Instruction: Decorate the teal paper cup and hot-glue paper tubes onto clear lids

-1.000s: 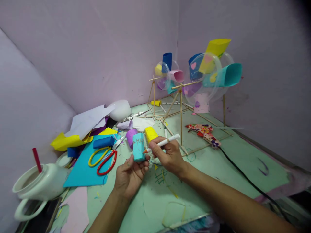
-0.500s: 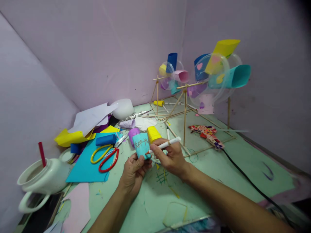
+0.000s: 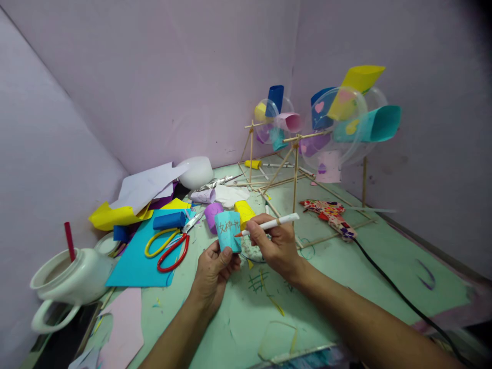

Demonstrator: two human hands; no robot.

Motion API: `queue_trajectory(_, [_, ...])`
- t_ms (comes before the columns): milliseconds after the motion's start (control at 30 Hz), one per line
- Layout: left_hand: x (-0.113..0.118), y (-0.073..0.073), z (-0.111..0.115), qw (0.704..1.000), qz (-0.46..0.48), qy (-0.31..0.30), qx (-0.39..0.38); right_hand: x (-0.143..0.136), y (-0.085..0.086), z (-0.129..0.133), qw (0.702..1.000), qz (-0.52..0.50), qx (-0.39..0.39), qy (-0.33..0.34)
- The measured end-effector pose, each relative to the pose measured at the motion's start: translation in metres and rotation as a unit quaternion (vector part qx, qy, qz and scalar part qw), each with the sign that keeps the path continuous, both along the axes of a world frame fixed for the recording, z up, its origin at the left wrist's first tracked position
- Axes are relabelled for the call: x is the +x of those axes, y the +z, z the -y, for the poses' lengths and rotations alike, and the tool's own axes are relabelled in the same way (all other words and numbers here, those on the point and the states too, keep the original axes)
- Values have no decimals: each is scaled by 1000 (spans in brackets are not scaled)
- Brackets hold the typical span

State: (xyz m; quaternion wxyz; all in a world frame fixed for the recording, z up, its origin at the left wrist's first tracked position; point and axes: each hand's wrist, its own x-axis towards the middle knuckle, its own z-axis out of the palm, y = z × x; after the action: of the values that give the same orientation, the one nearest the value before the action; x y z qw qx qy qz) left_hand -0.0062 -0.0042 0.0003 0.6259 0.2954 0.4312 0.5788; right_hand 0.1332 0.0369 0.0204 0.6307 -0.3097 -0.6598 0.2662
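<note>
My left hand (image 3: 216, 269) holds a light-blue paper cup (image 3: 227, 230) upright by its lower end, thumb in front. Brown-orange handwritten characters run across the upper part of the cup. In my right hand (image 3: 275, 246) is a white marker (image 3: 282, 221), gripped like a pen, with its orange tip at the cup's right side near the writing. Whether the tip touches the paper I cannot tell. Just behind the cup are a purple paper tube (image 3: 212, 217) and a yellow paper tube (image 3: 243, 213). A blue paper roll (image 3: 169, 221) and scissors with red and yellow handles (image 3: 173, 251) lie to the left.
Two stick-framed wheels with coloured paper cups (image 3: 348, 123) stand at the back right. A patterned glue gun (image 3: 329, 216) with a black cord lies at right. At left are a white teapot-like pot (image 3: 82, 274), blue paper (image 3: 132, 269) and a pink sheet (image 3: 125, 328).
The marker tip has lifted from low on the cup to beside the characters. My left hand has turned the cup slightly and shifted it a little right. The view has moved slightly.
</note>
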Motion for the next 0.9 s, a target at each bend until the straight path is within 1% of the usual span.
queue_trajectory(133, [1,-3,0,996,-79,37,7,0,-1,2,999,-28,2,20])
queue_trajectory(233, [3,-2,1,991,-125,43,5,0,-1,3,999,16,9,49])
queue_trajectory(300, [4,1,1,986,-154,59,-2,0,-1,3,998,38,25,54])
queue_trajectory(367, [5,6,1,980,-178,87,-8,0,-1,3,998,37,37,42])
queue_trajectory(467, [8,13,1,973,-195,120,-3,1,-1,2,998,46,37,36])
queue_trajectory(600, [12,17,3,965,-229,127,-10,0,-2,2,997,57,30,50])
queue_trajectory(700, [14,17,5,957,-261,129,-2,-1,-3,4,995,68,46,62])
queue_trajectory(767, [14,17,6,954,-270,129,3,-2,-3,5,993,79,63,65])
queue_trajectory(900, [13,17,6,950,-284,130,3,-2,-5,4,992,83,73,68])
